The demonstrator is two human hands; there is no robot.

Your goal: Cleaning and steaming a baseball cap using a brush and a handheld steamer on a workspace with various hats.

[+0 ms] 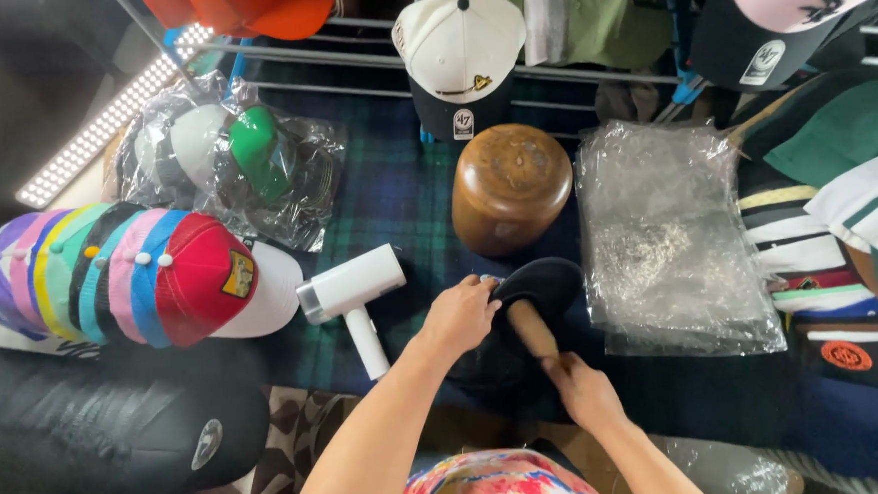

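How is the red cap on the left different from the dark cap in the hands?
The red cap is bright, sits untouched at the front of a nested stack, and bears a patch. The dark cap is plain and held by the left hand.

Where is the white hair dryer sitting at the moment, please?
In the head view, the white hair dryer lies left of centre on the plaid cloth, between the stack of colourful caps and the left hand.

hair dryer point(353, 294) left of wooden block point(509, 186)
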